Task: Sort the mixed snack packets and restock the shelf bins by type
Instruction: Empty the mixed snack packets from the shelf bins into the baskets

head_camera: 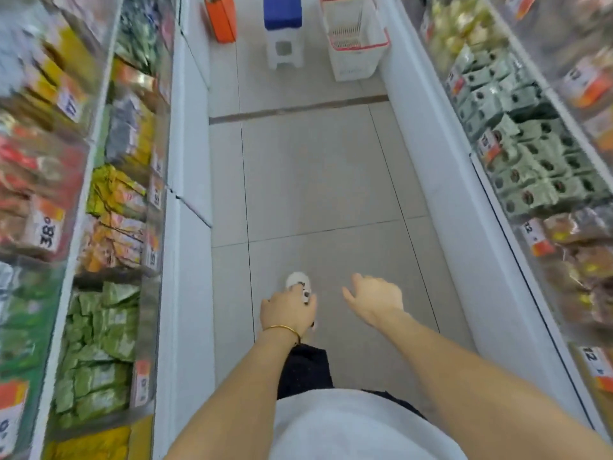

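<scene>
Now facing down a narrow aisle with both hands out front and carrying nothing: letting the left hand hang with fingers loosely curled downward, nothing showing in it, and spreading the right hand relaxed, fingers apart. Looking at packets lying in the clear-fronted bins on both sides: green packets and yellow packets on the left, grey-green packets on the right, much of it blurring. Eyeing a white basket with a red rim at the far end, possibly holding the mixed lot — not managing to tell its contents from here.

Judging the packets as light, soft and crinkly, probably slick film and easy to crush. Likely best pinching one at a sealed edge, or scooping several flat between palm and fingers, rather than squeezing the middle.

Noting a blue-topped stool just beside the basket, and an orange box further left against the shelf base. Expecting the stool and basket to be crowding the aisle's end — probably meaning stepping up close beside the stool before reaching in. Glimpsing a white shoe beyond the left hand's knuckles and a gold bangle circling that wrist.
</scene>
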Demonstrator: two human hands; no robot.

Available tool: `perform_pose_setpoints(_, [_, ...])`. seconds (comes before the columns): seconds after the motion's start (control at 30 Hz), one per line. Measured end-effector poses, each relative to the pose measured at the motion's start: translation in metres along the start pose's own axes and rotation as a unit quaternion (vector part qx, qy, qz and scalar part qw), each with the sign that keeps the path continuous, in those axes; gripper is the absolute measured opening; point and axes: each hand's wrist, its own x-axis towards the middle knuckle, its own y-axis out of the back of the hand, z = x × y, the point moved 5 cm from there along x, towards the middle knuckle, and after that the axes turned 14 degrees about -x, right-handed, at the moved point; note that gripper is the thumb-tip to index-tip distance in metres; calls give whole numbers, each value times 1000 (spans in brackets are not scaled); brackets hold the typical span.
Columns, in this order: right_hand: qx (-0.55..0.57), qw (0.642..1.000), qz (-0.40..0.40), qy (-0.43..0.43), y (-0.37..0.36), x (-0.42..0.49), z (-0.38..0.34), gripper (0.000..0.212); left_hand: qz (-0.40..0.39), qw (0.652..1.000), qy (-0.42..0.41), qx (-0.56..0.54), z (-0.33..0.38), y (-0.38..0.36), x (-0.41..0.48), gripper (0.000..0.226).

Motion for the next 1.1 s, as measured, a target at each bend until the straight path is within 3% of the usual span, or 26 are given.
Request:
perform_pose_setpoints(0.43, [85, 994, 10, -72, 245, 379, 75, 38, -14, 996, -51, 69, 152, 255, 388, 48])
perform_pose_setpoints(0.77, [75, 994, 26, -78, 442, 649, 155, 41, -2, 999, -51, 19, 279, 424, 652, 47])
perform_pose_setpoints(1.1, [116, 986, 7, -119, 590, 933, 200, 40, -12, 999, -52, 13, 353, 582, 935, 44])
